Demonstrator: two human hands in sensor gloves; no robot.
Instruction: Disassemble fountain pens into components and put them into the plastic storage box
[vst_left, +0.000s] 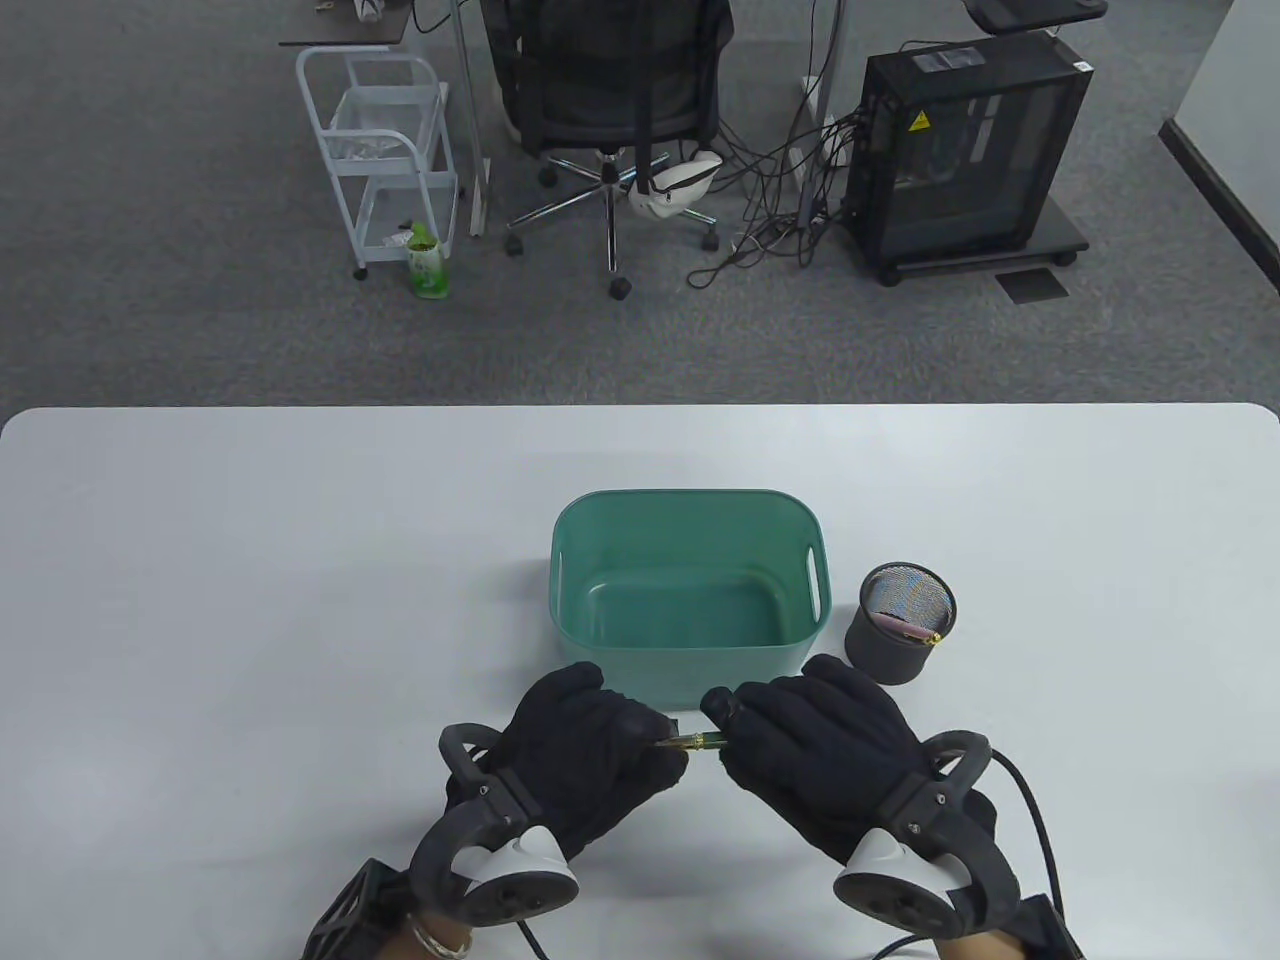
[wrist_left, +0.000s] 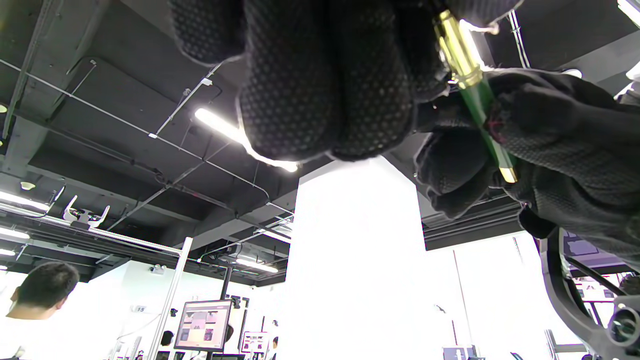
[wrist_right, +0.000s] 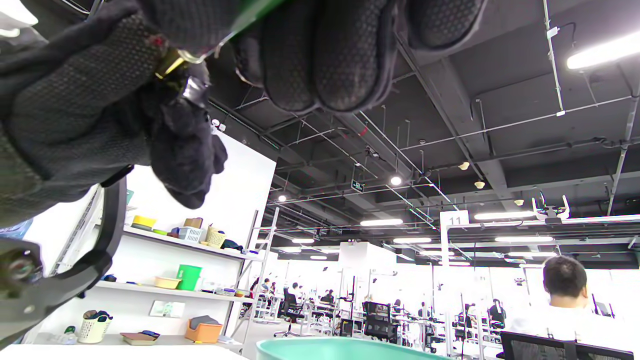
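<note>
A green and gold pen (vst_left: 700, 741) is held between the two hands, just above the white surface (vst_left: 250, 600). One end of the pen is gripped by the curled fingers of the left hand (vst_left: 590, 760), and the other end is gripped by the curled fingers of the right hand (vst_left: 810, 755), so only a short piece of the pen is seen in the gap between them. In the left wrist view the gold band of the pen is seen next to the left hand's fingers (wrist_left: 325, 75). A green plastic box (vst_left: 688, 590) is placed just beyond the hands. A small dark mesh cup (vst_left: 902, 622) is set beyond the right hand, just beside the box, and something pink is seen inside it.
</note>
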